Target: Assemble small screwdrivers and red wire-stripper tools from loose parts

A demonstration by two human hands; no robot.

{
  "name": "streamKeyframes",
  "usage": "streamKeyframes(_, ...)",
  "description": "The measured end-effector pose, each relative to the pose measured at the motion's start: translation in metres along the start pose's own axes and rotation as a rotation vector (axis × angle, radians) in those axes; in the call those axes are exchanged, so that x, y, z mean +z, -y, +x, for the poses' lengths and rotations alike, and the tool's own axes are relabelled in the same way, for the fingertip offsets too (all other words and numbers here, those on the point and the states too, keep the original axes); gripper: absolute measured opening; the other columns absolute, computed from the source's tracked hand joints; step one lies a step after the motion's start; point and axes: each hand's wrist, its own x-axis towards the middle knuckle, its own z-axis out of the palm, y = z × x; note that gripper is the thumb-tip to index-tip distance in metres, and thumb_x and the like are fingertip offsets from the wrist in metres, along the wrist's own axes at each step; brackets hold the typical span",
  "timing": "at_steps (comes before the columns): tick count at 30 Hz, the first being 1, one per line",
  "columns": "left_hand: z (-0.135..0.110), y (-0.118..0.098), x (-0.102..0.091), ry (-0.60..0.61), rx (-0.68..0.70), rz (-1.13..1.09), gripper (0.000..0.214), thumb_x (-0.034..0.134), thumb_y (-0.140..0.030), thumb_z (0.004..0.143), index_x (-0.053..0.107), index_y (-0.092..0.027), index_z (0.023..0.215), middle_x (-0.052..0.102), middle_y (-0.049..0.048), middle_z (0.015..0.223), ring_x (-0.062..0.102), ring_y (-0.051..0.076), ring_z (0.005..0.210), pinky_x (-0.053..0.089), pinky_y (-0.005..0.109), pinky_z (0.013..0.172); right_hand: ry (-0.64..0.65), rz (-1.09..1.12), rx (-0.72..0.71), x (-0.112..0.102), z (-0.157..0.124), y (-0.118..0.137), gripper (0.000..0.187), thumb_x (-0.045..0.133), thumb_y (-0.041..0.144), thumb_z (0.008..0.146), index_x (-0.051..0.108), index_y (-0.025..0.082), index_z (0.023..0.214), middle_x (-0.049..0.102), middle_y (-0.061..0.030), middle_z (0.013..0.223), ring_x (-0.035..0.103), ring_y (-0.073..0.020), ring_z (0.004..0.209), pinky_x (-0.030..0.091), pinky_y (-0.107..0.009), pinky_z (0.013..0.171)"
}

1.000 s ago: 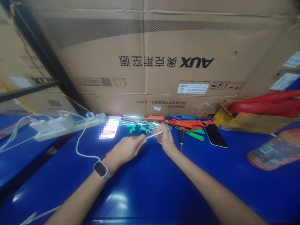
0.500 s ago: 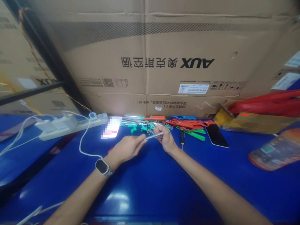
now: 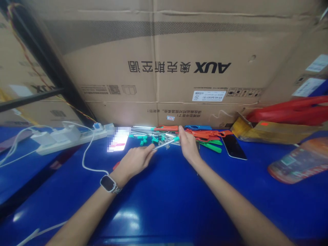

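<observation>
My left hand [image 3: 135, 160], with a smartwatch [image 3: 109, 184] on its wrist, pinches one end of a thin metal rod [image 3: 164, 143] that carries a small green cap [image 3: 176, 139] at its far tip. My right hand [image 3: 188, 145] is just right of that tip, fingers stretched toward a pile of orange, green and blue handled tools [image 3: 202, 135] by the box. Loose green caps [image 3: 147, 139] and more metal rods [image 3: 143, 131] lie on the blue table [image 3: 164, 205] just behind my left hand.
A large cardboard box [image 3: 164, 65] stands along the table's far edge. A lit phone [image 3: 118, 140] and a white power strip [image 3: 61, 136] with chargers and cables lie at the left. A dark phone [image 3: 233, 147], a yellow packet [image 3: 274, 133] and an orange package [image 3: 297, 160] lie at the right.
My right hand has let go of the rod's end and opened, reaching back toward the tool pile. A green cap now sits on the rod's tip. My left hand still holds the rod.
</observation>
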Motion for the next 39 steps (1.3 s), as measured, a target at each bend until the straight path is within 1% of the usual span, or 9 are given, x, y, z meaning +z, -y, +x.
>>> streamKeyframes(4,0.000,-0.001,0.001,0.006,0.037,0.009,0.033,0.025,-0.041,0.105,0.051,-0.022,0.095,0.066,0.0032,0.077,0.064,0.021,0.067,0.034,0.030,0.059,0.117,-0.430,-0.125,-0.015,0.000,0.004,0.057,0.028,0.053,0.098,0.028,0.022,0.050,0.030,0.0015,0.048,0.028,-0.0121,0.047,0.016,-0.029,0.052)
streamKeyframes(8,-0.001,0.000,0.000,-0.003,0.079,-0.007,0.034,0.024,-0.042,0.105,0.049,-0.022,0.094,0.066,0.0023,0.076,0.064,0.021,0.067,0.034,0.030,0.059,0.250,-0.422,-0.297,-0.021,-0.002,0.010,0.047,0.025,0.039,0.100,0.028,0.022,0.057,0.033,0.0020,0.052,0.030,-0.0121,0.049,0.018,-0.030,0.054)
streamKeyframes(13,-0.002,0.003,-0.001,0.003,0.112,-0.032,0.035,0.023,-0.042,0.105,0.049,-0.022,0.092,0.064,0.0016,0.074,0.064,0.020,0.066,0.035,0.029,0.059,0.292,-0.365,-0.518,-0.024,-0.002,0.009,0.034,0.027,0.033,0.099,0.033,0.022,0.068,0.045,0.0005,0.064,0.037,-0.0128,0.056,0.025,-0.027,0.057)
streamKeyframes(15,-0.002,0.002,-0.001,0.018,0.105,-0.023,0.035,0.023,-0.042,0.105,0.049,-0.022,0.092,0.064,0.0017,0.073,0.064,0.020,0.066,0.035,0.029,0.059,0.317,-0.406,-0.471,-0.021,-0.001,0.006,0.034,0.029,0.033,0.098,0.034,0.022,0.067,0.044,0.0006,0.062,0.037,-0.0130,0.056,0.024,-0.028,0.057)
streamKeyframes(20,0.000,-0.005,-0.001,0.062,0.046,0.050,0.035,0.025,-0.042,0.105,0.052,-0.022,0.096,0.067,0.0039,0.077,0.066,0.022,0.069,0.035,0.029,0.057,0.318,-0.366,-0.070,-0.010,0.000,-0.001,0.045,0.034,0.040,0.095,0.031,0.022,0.054,0.035,0.0015,0.051,0.033,-0.0124,0.051,0.019,-0.028,0.053)
streamKeyframes(28,0.002,-0.006,-0.001,0.032,-0.010,0.008,0.032,0.028,-0.040,0.104,0.053,-0.021,0.098,0.069,0.0053,0.081,0.067,0.023,0.072,0.040,0.029,0.061,0.387,0.330,0.307,-0.014,0.001,0.002,0.043,0.057,0.060,0.080,0.038,0.024,0.067,0.029,0.0101,0.048,0.024,-0.0081,0.041,0.016,-0.022,0.041)
streamKeyframes(31,0.001,-0.005,-0.003,0.023,-0.021,0.001,0.033,0.028,-0.040,0.104,0.054,-0.021,0.099,0.068,0.0059,0.080,0.067,0.024,0.072,0.041,0.030,0.062,0.345,0.391,0.254,-0.013,-0.002,0.006,0.047,0.069,0.057,0.073,0.037,0.023,0.063,0.033,0.0105,0.046,0.026,-0.0060,0.040,0.017,-0.020,0.038)
streamKeyframes(34,0.001,-0.005,-0.005,0.028,-0.035,-0.032,0.032,0.027,-0.040,0.104,0.053,-0.020,0.102,0.069,0.0063,0.079,0.068,0.026,0.072,0.042,0.030,0.061,0.302,0.393,0.164,-0.007,-0.009,0.008,0.046,0.074,0.058,0.069,0.049,0.020,0.065,0.048,0.0059,0.049,0.038,-0.0073,0.042,0.026,-0.020,0.038)
streamKeyframes(39,0.002,-0.005,-0.004,0.001,-0.101,-0.161,0.035,0.043,-0.048,0.099,0.044,-0.018,0.117,0.069,0.0061,0.081,0.069,0.026,0.071,0.042,0.029,0.057,0.303,0.602,0.268,0.010,-0.020,0.008,0.040,0.085,0.044,0.057,0.064,0.016,0.077,0.053,0.0044,0.059,0.043,-0.0084,0.051,0.030,-0.019,0.039)
